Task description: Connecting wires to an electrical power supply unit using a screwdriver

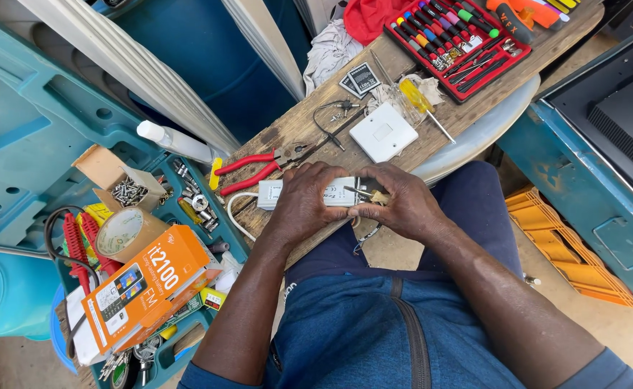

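Note:
My left hand point(303, 202) grips a small white rectangular adapter box point(336, 191) and presses it down on the wooden board point(287, 130). My right hand point(400, 204) closes around the box's right end, where a thin metal tool tip and some wires point(363, 193) show between the fingers. A white cable point(235, 209) leaves the box's left end and curves down over the board's edge. Both hands meet over the near edge of the board, above my blue-clad lap.
On the board lie red-handled pliers point(255, 169), a white wall switch point(383, 132), a yellow-handled screwdriver point(418, 99) and a red tray of screwdrivers point(457, 36). At my left stands an open teal toolbox point(28, 137) with an orange carton point(150, 288), a tape roll point(129, 232) and screws.

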